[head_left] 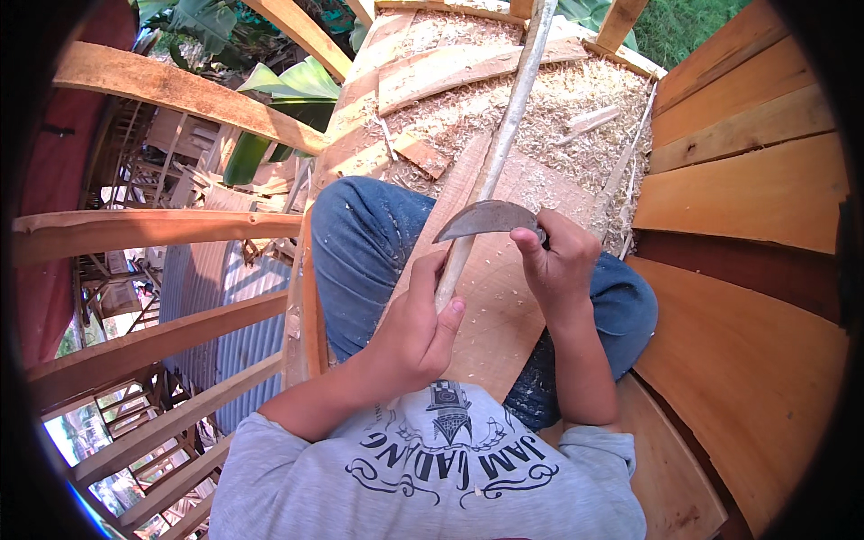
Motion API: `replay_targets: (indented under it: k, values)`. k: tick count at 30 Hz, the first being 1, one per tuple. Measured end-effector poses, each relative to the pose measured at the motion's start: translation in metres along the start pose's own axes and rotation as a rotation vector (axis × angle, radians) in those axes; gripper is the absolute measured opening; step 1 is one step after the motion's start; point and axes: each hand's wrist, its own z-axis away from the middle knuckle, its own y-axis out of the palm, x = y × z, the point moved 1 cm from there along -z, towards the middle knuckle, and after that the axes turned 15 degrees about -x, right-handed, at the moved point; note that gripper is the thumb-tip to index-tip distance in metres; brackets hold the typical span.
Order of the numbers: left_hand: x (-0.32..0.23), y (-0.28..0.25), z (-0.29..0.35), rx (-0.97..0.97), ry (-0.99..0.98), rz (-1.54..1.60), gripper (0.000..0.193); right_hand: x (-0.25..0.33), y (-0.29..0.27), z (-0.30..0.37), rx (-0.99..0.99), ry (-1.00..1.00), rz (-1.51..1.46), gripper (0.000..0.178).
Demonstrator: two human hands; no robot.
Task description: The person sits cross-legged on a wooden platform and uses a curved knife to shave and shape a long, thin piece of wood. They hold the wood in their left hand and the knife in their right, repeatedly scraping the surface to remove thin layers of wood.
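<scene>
A long, pale stick runs from my left hand up and away to the top edge of the picture. My left hand is closed around its near end, above my lap. In my right hand is a curved sickle-like knife, its handle mostly hidden in the fist and my thumb near the base of the blade. The blade lies across the stick, just beyond my left hand, its tip pointing left. Beneath them a wide wooden board rests between my legs.
Wood shavings cover the floor ahead, with a curved plank and a small wood block among them. Wooden railings stand at left, above a drop to corrugated roofing. A plank wall closes the right side.
</scene>
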Motion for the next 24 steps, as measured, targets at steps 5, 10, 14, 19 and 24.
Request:
replay_targets:
  k: [5,10,14,19,24]
  values:
    - [0.002,0.008,0.013,0.031,0.042,-0.013,0.041,-0.040,-0.009,-0.014,-0.113,0.272,0.155,0.063]
    - [-0.002,0.006,0.003,0.016,-0.041,0.042,0.041,-0.023,-0.014,-0.005,-0.041,0.162,0.042,0.064]
    - [0.003,0.004,0.000,-0.050,0.150,-0.040,0.045,0.012,-0.001,0.005,0.022,0.033,-0.110,0.064]
    - [-0.001,0.006,0.004,-0.014,-0.035,-0.078,0.048,0.002,-0.001,0.001,-0.014,-0.022,0.011,0.063]
    - [-0.005,0.009,0.003,-0.038,0.045,-0.071,0.048,-0.005,-0.003,-0.002,-0.069,-0.041,0.041,0.063]
